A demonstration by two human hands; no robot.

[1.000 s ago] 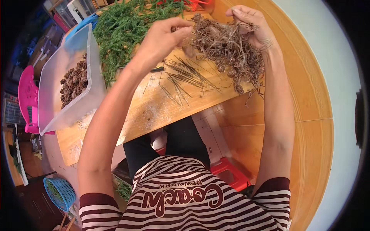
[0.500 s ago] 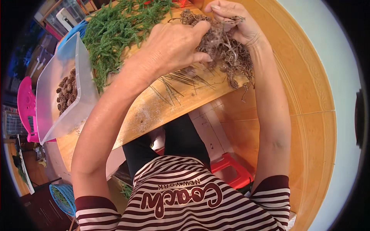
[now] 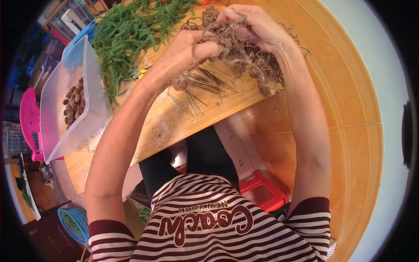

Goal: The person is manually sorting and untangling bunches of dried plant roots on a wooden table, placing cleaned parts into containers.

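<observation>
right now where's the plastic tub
In the head view, the tub is on the left, at the left end of the table, just left of the green sprigs, with brown cones inside.

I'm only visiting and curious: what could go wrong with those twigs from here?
The left hand and right hand grip tangled twigs, so a hard pull might snap some. A cone close to the edge of the table could be dragged off. The loose thin sticks near the left hand may scatter if brushed.
</observation>
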